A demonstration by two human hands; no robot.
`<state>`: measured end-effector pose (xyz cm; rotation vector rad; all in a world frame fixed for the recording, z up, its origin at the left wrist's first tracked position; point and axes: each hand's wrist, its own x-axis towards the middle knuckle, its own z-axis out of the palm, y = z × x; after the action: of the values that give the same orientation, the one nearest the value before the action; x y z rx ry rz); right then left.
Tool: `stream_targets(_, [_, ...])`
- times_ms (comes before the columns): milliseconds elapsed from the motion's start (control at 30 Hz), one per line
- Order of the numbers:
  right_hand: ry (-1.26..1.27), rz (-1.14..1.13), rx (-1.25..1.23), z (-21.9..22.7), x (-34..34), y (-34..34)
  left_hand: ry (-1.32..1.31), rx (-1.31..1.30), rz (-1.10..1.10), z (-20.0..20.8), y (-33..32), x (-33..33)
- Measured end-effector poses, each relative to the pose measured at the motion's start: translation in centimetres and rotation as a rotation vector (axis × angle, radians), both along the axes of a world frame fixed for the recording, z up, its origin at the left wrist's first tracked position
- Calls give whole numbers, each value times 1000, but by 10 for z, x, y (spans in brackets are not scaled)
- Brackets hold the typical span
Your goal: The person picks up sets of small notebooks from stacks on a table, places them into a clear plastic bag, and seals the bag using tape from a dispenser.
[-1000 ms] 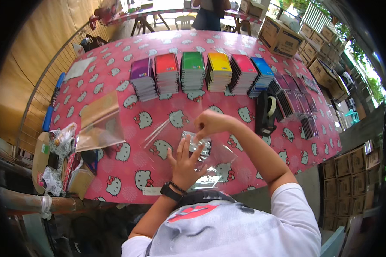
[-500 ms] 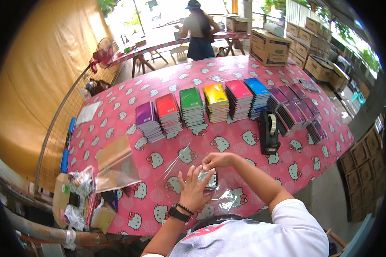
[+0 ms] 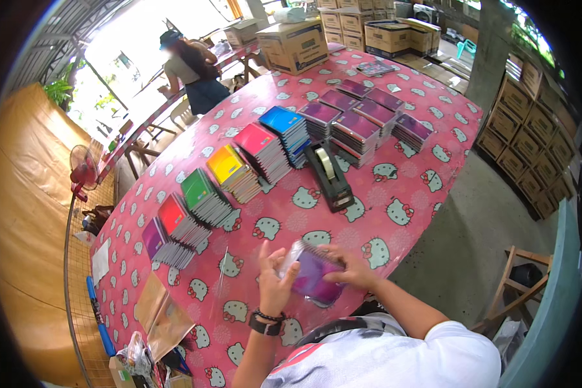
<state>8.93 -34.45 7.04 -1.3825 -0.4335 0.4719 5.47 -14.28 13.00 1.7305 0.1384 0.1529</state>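
A purple spiral notebook bundle (image 3: 312, 277) in clear plastic is held tilted above the near edge of the table. My right hand (image 3: 357, 270) grips its right side, thumb over the purple cover. At its left edge is my left hand (image 3: 275, 279), fingers spread and thumb apart, next to the shiny plastic; whether it bears any weight is hard to see. Beyond the hands stands a black tape dispenser (image 3: 330, 178) with a roll of clear tape. To its right are stacks of purple notebooks (image 3: 357, 127).
A row of notebook stacks runs from purple (image 3: 154, 239) to blue (image 3: 282, 120). Clear plastic sleeves (image 3: 165, 317) lie at the left edge. A carton (image 3: 295, 46) sits at the table's far end. Another person (image 3: 194, 71) stands at a farther table. Cartons (image 3: 527, 136) are piled at right.
The bundle, earlier flat on the table under both hands, is now lifted and tilted in my right hand. My left hand has opened beside it. The view has swung to the right.
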Motion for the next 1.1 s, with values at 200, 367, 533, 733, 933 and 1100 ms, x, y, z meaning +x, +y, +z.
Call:
stream_targets(200, [-50, -700, -299, -26, 82, -167, -106, 472, 1, -35, 6, -6])
stream_targets(367, [-282, -681, -974, -30, 225, -286, -80, 493, 276, -83, 38, -24])
stream_targets(533, [-295, -460, -1649, -4, 246, -169, 119, 954, 193, -108, 122, -96])
stream_targets(733, [-715, -690, -1488, -57, 286, -259, 246, 1263, 394, -147, 79, -80])
stream_targets(933, [-622, -358, -354, 18, 109, 13, 431, 1061, 550, -122, 47, -71])
stream_targets(1100, [-1110, 257, -878, -56, 25, 110, 370, 1211, 495, -137, 79, -85])
